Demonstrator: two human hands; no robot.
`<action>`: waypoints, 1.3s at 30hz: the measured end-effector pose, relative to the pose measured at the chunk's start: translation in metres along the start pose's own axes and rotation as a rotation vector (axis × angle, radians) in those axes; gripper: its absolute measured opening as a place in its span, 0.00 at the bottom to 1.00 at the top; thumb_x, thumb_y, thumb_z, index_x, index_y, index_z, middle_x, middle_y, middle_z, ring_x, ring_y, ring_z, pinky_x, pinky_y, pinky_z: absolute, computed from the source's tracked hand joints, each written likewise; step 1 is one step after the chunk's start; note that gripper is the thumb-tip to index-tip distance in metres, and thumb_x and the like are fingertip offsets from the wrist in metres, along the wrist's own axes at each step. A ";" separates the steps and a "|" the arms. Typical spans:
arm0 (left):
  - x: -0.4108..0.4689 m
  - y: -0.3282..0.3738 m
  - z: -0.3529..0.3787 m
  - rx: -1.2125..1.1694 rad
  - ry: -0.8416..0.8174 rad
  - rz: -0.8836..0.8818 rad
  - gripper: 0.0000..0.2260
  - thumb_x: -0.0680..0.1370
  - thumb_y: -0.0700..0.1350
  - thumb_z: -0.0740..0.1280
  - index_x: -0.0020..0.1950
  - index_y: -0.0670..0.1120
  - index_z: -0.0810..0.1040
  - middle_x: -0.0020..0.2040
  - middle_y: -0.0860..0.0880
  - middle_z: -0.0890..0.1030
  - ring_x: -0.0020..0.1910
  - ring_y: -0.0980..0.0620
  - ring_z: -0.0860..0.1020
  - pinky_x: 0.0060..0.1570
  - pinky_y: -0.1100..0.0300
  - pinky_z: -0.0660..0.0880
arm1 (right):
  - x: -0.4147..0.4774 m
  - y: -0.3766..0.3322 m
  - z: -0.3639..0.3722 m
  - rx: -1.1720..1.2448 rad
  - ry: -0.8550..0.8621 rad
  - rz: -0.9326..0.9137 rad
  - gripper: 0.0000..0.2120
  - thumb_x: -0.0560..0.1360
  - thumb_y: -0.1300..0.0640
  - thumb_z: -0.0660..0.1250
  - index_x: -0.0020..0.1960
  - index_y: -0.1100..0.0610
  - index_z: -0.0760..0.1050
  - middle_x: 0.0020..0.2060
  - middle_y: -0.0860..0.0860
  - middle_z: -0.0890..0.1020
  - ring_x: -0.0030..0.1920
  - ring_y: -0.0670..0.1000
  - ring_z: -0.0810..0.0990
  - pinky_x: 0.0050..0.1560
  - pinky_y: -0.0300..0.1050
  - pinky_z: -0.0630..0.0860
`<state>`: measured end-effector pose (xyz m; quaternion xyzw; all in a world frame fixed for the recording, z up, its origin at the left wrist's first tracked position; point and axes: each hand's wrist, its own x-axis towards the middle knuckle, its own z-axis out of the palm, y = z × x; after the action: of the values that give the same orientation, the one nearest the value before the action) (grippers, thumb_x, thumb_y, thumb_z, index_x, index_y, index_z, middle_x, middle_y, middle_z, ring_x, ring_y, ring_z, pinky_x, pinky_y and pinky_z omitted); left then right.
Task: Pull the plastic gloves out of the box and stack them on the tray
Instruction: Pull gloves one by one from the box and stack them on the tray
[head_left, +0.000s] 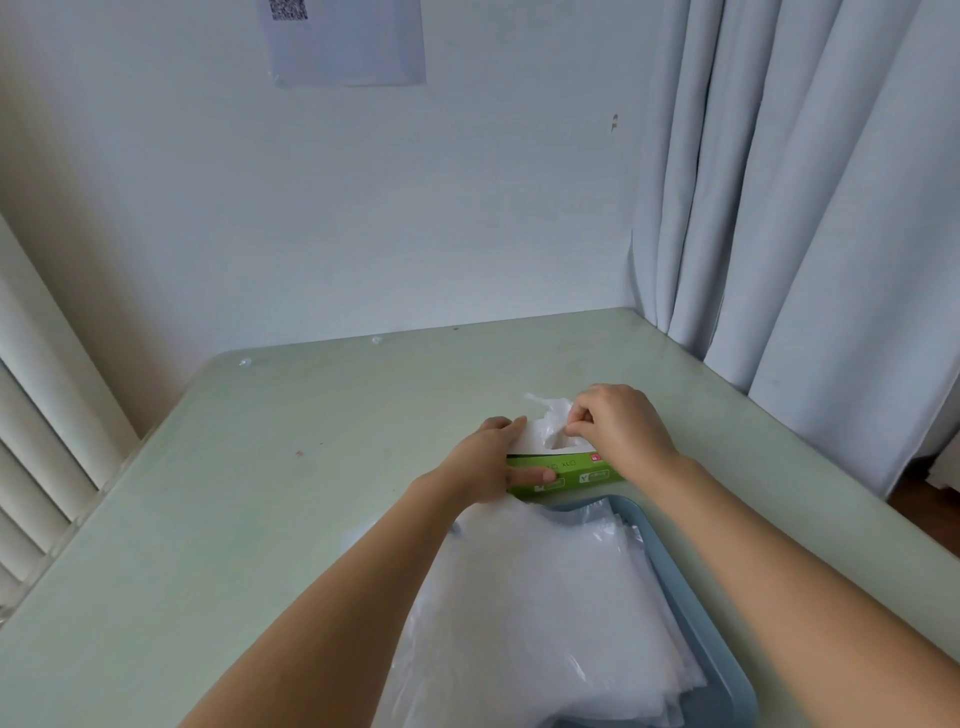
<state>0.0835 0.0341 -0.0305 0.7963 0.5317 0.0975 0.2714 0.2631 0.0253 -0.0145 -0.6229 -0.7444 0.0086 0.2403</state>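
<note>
A green and white glove box (574, 475) lies on the table just beyond the blue tray (691, 597). My left hand (485, 462) grips the box's left end, thumb on its green front face and fingers over the top. At the opening in the box top, my right hand (615, 428) pinches a crumpled clear plastic glove (550, 410) that sticks out of it. A loose stack of clear plastic gloves (540, 618) covers most of the tray and spills over its left rim.
The pale green table (260, 493) reaches to the white wall behind. Grey curtains (810, 208) hang along the right edge. A radiator or shutter (36, 467) runs along the left side. A paper sheet (345, 41) is taped to the wall.
</note>
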 end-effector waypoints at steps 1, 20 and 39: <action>0.000 0.000 0.000 -0.001 0.000 0.000 0.40 0.75 0.58 0.68 0.79 0.47 0.52 0.77 0.49 0.55 0.73 0.48 0.61 0.68 0.60 0.59 | 0.000 0.000 -0.001 -0.011 -0.011 -0.019 0.05 0.74 0.58 0.69 0.41 0.58 0.81 0.36 0.45 0.74 0.39 0.48 0.74 0.40 0.41 0.67; 0.000 -0.003 -0.002 -0.036 -0.012 -0.001 0.40 0.74 0.58 0.69 0.79 0.48 0.53 0.77 0.50 0.55 0.73 0.48 0.61 0.69 0.60 0.58 | 0.008 0.032 -0.007 0.267 0.133 0.060 0.07 0.67 0.65 0.74 0.34 0.60 0.77 0.28 0.44 0.76 0.30 0.43 0.73 0.34 0.34 0.65; 0.001 -0.003 0.001 -0.033 -0.001 -0.013 0.40 0.74 0.58 0.69 0.79 0.49 0.52 0.77 0.50 0.55 0.73 0.48 0.62 0.68 0.61 0.59 | 0.000 -0.005 -0.002 0.198 -0.147 0.387 0.24 0.66 0.47 0.78 0.24 0.60 0.69 0.21 0.51 0.69 0.26 0.50 0.66 0.29 0.44 0.62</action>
<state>0.0825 0.0357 -0.0330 0.7884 0.5349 0.1041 0.2854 0.2590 0.0232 -0.0111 -0.7251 -0.6222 0.1728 0.2393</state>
